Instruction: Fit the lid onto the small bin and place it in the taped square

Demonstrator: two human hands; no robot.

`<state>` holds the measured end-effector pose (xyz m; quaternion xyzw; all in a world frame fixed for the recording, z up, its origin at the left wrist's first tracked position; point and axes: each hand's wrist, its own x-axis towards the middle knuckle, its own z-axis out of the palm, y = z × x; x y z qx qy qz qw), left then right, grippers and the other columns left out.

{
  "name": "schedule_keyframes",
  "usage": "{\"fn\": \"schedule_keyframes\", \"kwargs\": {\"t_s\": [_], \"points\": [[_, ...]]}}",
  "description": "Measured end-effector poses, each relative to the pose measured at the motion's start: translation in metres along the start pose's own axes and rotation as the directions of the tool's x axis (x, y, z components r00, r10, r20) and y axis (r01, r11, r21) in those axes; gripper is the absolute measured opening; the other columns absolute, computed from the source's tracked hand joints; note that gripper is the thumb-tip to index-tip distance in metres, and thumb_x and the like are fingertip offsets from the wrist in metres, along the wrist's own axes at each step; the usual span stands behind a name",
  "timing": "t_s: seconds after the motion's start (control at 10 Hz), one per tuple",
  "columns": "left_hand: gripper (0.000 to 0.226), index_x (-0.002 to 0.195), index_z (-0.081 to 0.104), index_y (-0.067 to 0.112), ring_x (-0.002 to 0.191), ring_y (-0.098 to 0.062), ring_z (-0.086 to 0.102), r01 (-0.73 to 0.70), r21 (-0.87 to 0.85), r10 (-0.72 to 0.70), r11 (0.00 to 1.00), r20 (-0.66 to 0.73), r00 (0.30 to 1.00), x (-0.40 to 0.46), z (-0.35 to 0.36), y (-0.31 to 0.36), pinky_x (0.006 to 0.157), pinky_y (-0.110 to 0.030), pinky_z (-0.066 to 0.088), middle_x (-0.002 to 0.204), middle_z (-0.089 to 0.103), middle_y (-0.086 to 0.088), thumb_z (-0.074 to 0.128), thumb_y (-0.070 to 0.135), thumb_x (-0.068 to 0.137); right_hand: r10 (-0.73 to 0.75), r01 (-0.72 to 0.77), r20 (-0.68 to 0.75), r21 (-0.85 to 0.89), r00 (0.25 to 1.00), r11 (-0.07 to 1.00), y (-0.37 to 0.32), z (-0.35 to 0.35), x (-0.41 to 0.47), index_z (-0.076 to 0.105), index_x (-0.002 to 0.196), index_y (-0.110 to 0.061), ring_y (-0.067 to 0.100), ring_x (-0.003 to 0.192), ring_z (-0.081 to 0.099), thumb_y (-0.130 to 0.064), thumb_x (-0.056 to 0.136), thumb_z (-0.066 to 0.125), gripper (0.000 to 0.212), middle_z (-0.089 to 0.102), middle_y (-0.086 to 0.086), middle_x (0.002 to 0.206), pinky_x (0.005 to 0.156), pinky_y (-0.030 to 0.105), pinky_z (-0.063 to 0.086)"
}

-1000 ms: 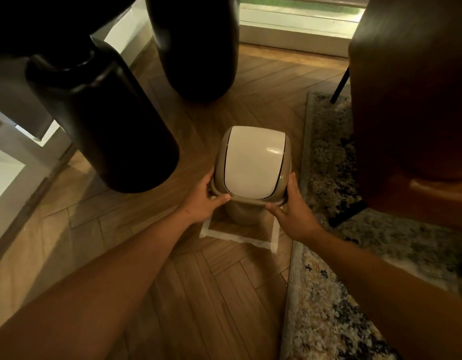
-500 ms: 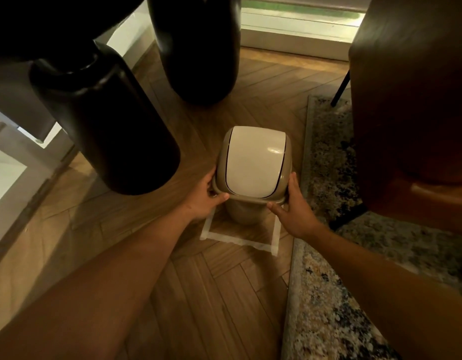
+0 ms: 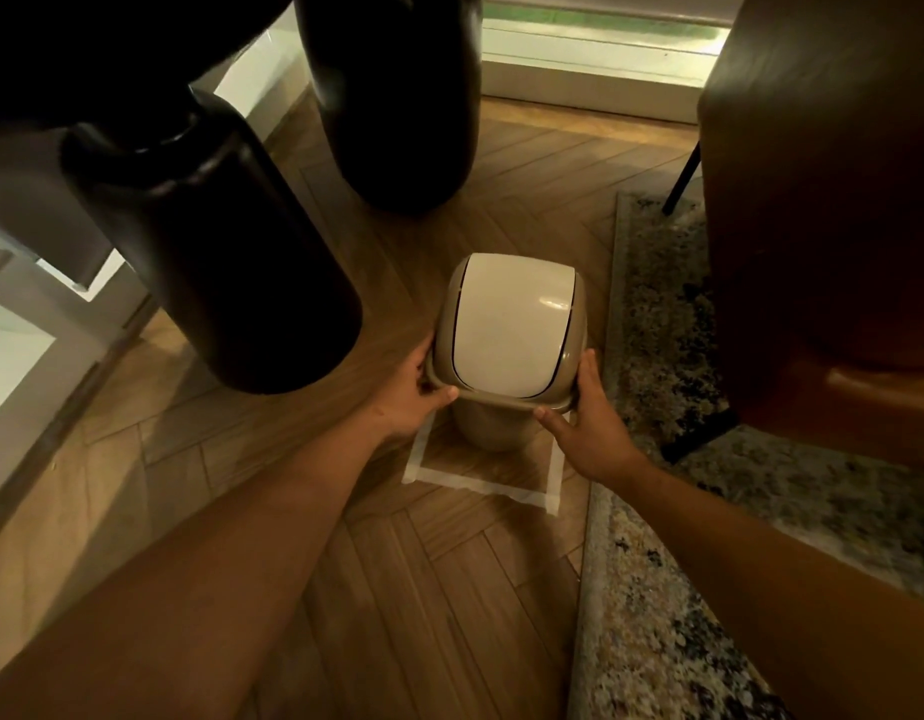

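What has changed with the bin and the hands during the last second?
Almost nothing. The bin with its lid remains in the taped square, and the left hand and right hand keep their grip on its rim. Only the view shifted slightly.

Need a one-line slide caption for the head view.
Both hands, left and right, grip the lidded small bin over the taped square.

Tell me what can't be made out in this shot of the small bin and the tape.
Head view only:
- Far side of the white taped square: hidden behind the small beige plastic bin.
- Bin base touching the floor: unclear, dim.
- Left hand and right hand fingers: partly behind the rim of the cream swing lid.
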<state>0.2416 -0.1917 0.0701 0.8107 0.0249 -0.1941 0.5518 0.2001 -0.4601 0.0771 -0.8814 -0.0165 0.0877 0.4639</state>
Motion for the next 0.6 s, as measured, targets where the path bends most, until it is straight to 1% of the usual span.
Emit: {"fn": "schedule_keyframes", "kwargs": {"t_s": [0.1, 0.2, 0.3, 0.4, 0.5, 0.6], "points": [[0.098, 0.159, 0.009, 0.038, 0.142, -0.011, 0.035, -0.004, -0.005, 0.004, 1.0, -0.001, 1.0, -0.001, 0.0, 0.001, 0.11, -0.027, 0.04, 0.16, 0.033, 0.0, 0.072, 0.009, 0.089, 0.006, -0.006, 0.004, 0.005, 1.0, 1.0, -0.001, 0.0, 0.0, -0.003, 0.165, -0.011, 0.019, 0.16, -0.001, -0.023, 0.095, 0.072, 0.103, -0.006, 0.005, 0.174, 0.128, 0.045, 0.016], [0.099, 0.158, 0.007, 0.039, 0.145, -0.017, 0.034, 0.012, 0.007, -0.012, 1.0, -0.002, 1.0, 0.001, 0.0, 0.001, 0.112, -0.032, 0.033, 0.161, 0.032, -0.001, 0.072, 0.012, 0.089, -0.003, 0.003, 0.003, 0.022, 1.0, 1.0, 0.0, -0.001, 0.002, 0.003, 0.165, -0.012, 0.023, 0.16, 0.009, -0.023, 0.093, 0.074, 0.101, 0.005, 0.009, 0.173, 0.126, 0.047, 0.023], [0.098, 0.159, 0.007, 0.036, 0.14, -0.011, 0.034, 0.017, 0.028, -0.017, 0.999, -0.003, 1.0, 0.002, 0.0, 0.003, 0.107, -0.026, 0.033, 0.16, 0.033, -0.002, 0.072, 0.012, 0.089, 0.011, -0.011, 0.015, 0.064, 1.0, 0.998, -0.002, -0.003, 0.002, 0.01, 0.164, -0.015, 0.024, 0.158, 0.017, -0.024, 0.091, 0.077, 0.099, 0.016, 0.01, 0.171, 0.125, 0.048, 0.027], [0.097, 0.16, 0.006, 0.034, 0.146, -0.017, 0.031, 0.012, 0.117, -0.011, 0.993, -0.013, 1.0, 0.005, 0.003, 0.007, 0.117, -0.038, 0.031, 0.162, 0.03, -0.001, 0.071, 0.016, 0.09, 0.029, -0.029, 0.001, 0.067, 1.0, 0.997, -0.002, -0.005, 0.006, 0.017, 0.162, -0.017, 0.025, 0.157, 0.022, -0.026, 0.088, 0.08, 0.097, 0.022, 0.009, 0.169, 0.124, 0.049, 0.029], [0.095, 0.16, 0.005, 0.035, 0.149, -0.019, 0.026, -0.011, 0.162, 0.013, 0.987, -0.012, 1.0, -0.003, 0.004, 0.018, 0.12, -0.043, 0.027, 0.164, 0.026, 0.001, 0.069, 0.02, 0.091, 0.061, -0.061, 0.009, 0.049, 0.998, 0.997, -0.012, -0.011, 0.007, 0.029, 0.154, -0.014, 0.022, 0.146, 0.041, -0.022, 0.084, 0.083, 0.089, 0.038, 0.011, 0.161, 0.116, 0.04, 0.039], [0.092, 0.16, 0.005, 0.035, 0.149, -0.019, 0.024, -0.028, 0.149, 0.036, 0.988, -0.051, 0.998, -0.01, 0.006, 0.024, 0.118, -0.035, 0.018, 0.164, 0.023, 0.002, 0.068, 0.028, 0.093, 0.089, -0.088, -0.021, 0.051, 0.996, 0.995, -0.019, -0.018, 0.005, 0.031, 0.152, -0.012, 0.015, 0.136, 0.045, -0.021, 0.078, 0.089, 0.094, 0.043, 0.009, 0.151, 0.106, 0.027, 0.039]]}}
